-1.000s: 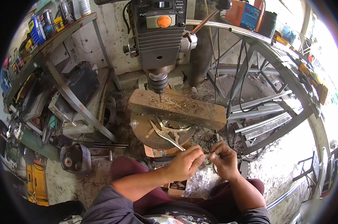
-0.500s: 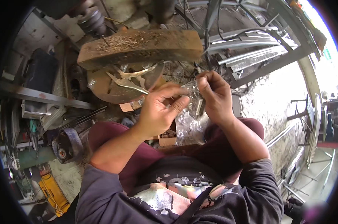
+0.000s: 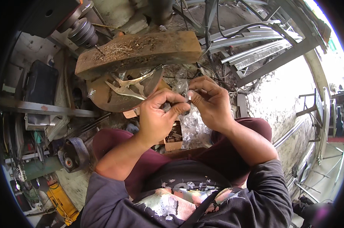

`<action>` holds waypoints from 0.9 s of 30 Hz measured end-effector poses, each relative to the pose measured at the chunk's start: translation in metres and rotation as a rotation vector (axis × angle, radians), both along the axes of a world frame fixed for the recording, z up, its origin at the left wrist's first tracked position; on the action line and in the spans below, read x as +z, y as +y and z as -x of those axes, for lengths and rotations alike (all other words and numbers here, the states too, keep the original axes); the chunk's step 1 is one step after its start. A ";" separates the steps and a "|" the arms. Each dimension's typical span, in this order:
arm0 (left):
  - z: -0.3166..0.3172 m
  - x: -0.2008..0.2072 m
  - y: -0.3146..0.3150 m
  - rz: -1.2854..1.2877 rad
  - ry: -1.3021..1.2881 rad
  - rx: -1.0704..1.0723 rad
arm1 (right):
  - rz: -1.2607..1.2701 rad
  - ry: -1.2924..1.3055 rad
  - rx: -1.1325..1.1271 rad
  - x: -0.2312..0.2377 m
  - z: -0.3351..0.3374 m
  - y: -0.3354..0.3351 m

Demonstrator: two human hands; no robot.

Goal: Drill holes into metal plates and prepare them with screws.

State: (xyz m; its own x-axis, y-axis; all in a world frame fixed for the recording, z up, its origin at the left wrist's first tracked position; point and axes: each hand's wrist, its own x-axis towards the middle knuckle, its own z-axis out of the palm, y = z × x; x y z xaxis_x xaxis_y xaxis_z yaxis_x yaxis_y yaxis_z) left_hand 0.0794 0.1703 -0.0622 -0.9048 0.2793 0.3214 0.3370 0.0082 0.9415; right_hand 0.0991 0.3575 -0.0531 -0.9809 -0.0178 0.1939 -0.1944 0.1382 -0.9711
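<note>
My left hand (image 3: 156, 114) and my right hand (image 3: 212, 104) meet in front of me, each closed in a pinch. Between them is a thin clear plastic bag (image 3: 182, 80), gripped at the fingertips of both. A small dark bit shows at the left fingertips; I cannot make out what it is. Crumpled clear plastic (image 3: 194, 131) hangs or lies below the right hand. Just beyond my left hand, locking pliers (image 3: 124, 90) rest on a round metal drill table (image 3: 99, 97). A small cardboard box (image 3: 173, 146) of metal pieces sits under my hands, partly hidden.
A thick wooden block (image 3: 141, 51), strewn with metal shavings, lies across the drill table beneath a drill chuck (image 3: 82, 34). Metal profiles (image 3: 255, 53) are stacked at the far right. To the left are a black case (image 3: 42, 85), a grinder-like wheel (image 3: 71, 155) and a yellow tool (image 3: 61, 201).
My hands have drawn closer together, and the bag between them has shifted, part of it now standing up beyond the fingers. The view has tilted slightly, showing more of the drill chuck.
</note>
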 end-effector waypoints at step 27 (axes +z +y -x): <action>0.004 0.023 -0.010 0.522 0.505 -0.166 | -0.640 0.419 0.240 0.028 -0.003 0.003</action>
State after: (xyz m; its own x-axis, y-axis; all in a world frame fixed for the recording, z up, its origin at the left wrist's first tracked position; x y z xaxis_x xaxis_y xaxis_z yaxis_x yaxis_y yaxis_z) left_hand 0.0759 0.1598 -0.0387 -0.6151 0.6297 0.4746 0.7630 0.3236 0.5595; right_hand 0.1023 0.3607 -0.0253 -0.7841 -0.4516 0.4258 -0.6205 0.5520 -0.5570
